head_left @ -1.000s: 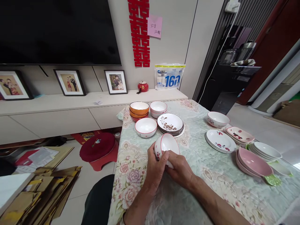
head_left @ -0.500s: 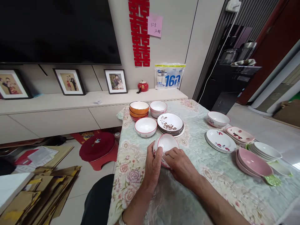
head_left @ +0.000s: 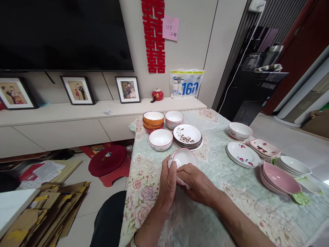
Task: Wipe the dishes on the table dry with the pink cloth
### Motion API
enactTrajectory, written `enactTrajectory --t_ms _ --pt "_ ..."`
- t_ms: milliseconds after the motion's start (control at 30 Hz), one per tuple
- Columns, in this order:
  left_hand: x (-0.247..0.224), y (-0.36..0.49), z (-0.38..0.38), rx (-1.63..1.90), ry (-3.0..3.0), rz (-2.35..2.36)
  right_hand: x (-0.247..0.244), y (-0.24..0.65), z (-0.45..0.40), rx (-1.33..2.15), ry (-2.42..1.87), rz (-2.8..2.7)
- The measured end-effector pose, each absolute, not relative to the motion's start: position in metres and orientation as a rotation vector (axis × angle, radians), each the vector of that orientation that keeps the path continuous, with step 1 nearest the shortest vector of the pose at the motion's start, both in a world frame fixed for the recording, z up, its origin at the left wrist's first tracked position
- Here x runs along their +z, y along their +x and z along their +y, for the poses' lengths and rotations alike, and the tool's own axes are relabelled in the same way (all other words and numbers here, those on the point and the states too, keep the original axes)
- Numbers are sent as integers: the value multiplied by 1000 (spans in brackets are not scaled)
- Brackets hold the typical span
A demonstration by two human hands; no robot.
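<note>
A white bowl with a red rim [head_left: 185,157] is tilted in front of me, just above the near part of the table. My left hand [head_left: 168,178] grips its left side, thumb lying along the outside. My right hand [head_left: 194,180] is curled over the near side of the bowl, pressing a crumpled white wipe [head_left: 184,182] against it; most of the wipe is hidden under the fingers. Just beyond stand another red-rimmed white bowl [head_left: 160,139] and a stack of plates with brown flowers [head_left: 187,134].
Orange bowls [head_left: 153,119] and white bowls [head_left: 174,117] are stacked at the back of the table. To the right are flowered plates [head_left: 243,154], a patterned bowl [head_left: 240,131], spotted dishes [head_left: 264,147], small white bowls [head_left: 295,165] and pink dishes [head_left: 281,178]. A red stool [head_left: 109,163] stands left.
My right hand has shifted slightly left and down along the near side of the bowl, and more of the white wipe shows beneath it. My left hand keeps its grip.
</note>
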State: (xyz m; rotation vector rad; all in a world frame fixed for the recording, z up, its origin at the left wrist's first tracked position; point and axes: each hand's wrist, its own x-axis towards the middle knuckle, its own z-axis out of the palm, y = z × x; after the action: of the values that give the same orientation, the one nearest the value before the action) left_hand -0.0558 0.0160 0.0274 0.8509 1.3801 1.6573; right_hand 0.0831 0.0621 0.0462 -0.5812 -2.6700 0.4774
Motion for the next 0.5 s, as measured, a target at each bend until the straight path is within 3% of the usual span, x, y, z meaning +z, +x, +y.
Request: enactTrajectory --t_ms 133,333,500 --pt "23 -54 19 1632 871 1428 43 88 62 363 -723 -2707" --pt "29 -42 12 1578 925 1456 30 77 57 734 -822 -2253" --pt "33 -48 11 1611 932 1397 41 76 59 782 -573 -2433"
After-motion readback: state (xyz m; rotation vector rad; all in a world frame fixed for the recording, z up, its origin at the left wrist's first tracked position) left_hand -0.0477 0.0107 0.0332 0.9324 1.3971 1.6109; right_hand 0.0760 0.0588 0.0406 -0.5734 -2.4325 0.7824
